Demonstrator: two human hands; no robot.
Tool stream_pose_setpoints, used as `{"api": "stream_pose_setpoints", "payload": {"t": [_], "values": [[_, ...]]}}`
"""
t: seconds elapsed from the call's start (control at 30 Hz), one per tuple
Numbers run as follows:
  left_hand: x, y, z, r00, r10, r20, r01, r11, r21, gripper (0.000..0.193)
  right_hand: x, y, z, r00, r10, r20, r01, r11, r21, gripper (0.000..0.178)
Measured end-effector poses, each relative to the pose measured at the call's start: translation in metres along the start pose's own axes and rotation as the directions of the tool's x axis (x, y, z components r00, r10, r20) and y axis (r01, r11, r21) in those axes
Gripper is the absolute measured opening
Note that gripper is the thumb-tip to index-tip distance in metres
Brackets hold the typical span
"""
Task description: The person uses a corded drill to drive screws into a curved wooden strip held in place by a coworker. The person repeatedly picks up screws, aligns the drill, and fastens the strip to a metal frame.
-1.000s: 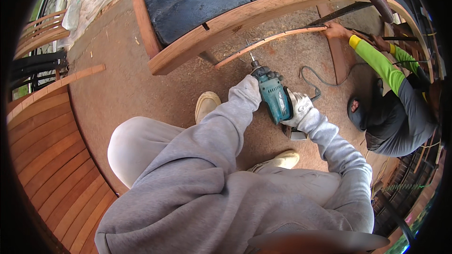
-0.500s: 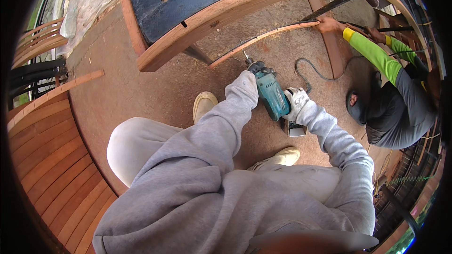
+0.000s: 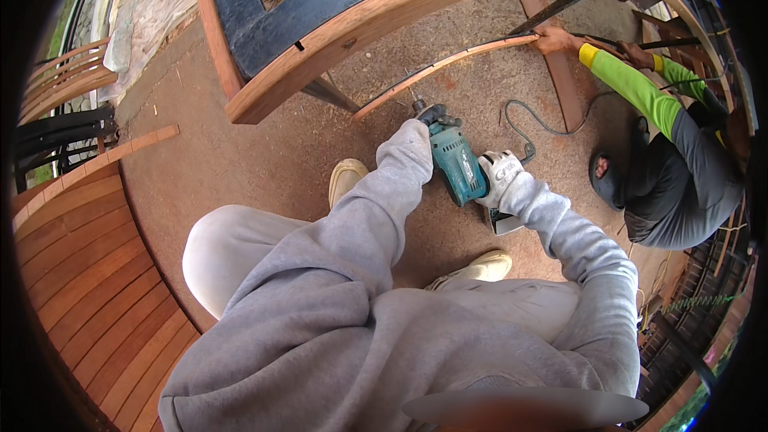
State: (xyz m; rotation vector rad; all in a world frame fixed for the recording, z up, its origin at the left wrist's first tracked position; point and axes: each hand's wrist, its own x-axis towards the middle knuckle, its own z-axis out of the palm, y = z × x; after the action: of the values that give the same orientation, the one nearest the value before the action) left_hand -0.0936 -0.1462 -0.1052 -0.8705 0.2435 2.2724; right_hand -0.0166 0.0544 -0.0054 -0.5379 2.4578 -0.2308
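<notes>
A teal corded power drill (image 3: 458, 166) is held between my two hands, its chuck pointing away from me. My right hand (image 3: 502, 174), in a white glove, is wrapped round the rear handle. My left hand (image 3: 430, 117) is closed about the front of the drill near the chuck; the sleeve and tool hide most of its fingers. The thin bit reaches the near side of a curved wooden strip (image 3: 448, 62) with a dark bar along it. I cannot tell whether the bit is in the wood. A co-worker's hand (image 3: 558, 40) grips the strip's right part.
Over the strip stands a large curved wood-edged frame (image 3: 384, 16) with dark panels. The co-worker crouches at the right in a green-sleeved top (image 3: 640, 92). A cord (image 3: 534, 122) loops over the floor. Curved slatted wood (image 3: 104, 272) lies left; a reddish plank (image 3: 552, 72) lies beyond.
The drill and both my hands have shifted slightly left. The view has moved a little. The co-worker keeps hold of the strip.
</notes>
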Motion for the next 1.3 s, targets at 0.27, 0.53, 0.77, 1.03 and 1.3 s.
{"api": "stream_pose_setpoints", "payload": {"t": [0.27, 0.53, 0.77, 1.03, 1.3], "values": [[0.01, -0.001, 0.002, 1.0, 0.004, 0.013, -0.004, 1.0, 0.027, 0.007, -0.001, -0.004, -0.008, 1.0, 0.009, 0.0, -0.009, 0.996, 0.086, 0.085], [0.007, 0.004, 0.001, 1.0, 0.017, 0.02, -0.017, 1.0, 0.008, 0.006, -0.013, -0.005, 0.017, 0.962, 0.014, -0.274, 0.007, 0.997, 0.075, 0.094], [0.003, 0.008, -0.003, 0.999, 0.019, 0.029, -0.018, 1.0, -0.024, 0.006, -0.003, -0.003, 0.009, 0.999, 0.001, -0.052, -0.003, 1.0, -0.027, 0.076], [0.007, 0.009, -0.008, 0.999, -0.002, 0.041, 0.004, 0.998, -0.067, 0.006, 0.0, 0.006, 0.021, 0.998, -0.008, -0.067, 0.006, 0.999, -0.034, 0.072], [0.014, 0.003, -0.011, 0.999, -0.012, 0.045, 0.015, 0.997, -0.078, 0.007, 0.0, 0.002, 0.013, 0.999, 0.007, -0.054, -0.009, 0.999, -0.039, 0.075]]}}
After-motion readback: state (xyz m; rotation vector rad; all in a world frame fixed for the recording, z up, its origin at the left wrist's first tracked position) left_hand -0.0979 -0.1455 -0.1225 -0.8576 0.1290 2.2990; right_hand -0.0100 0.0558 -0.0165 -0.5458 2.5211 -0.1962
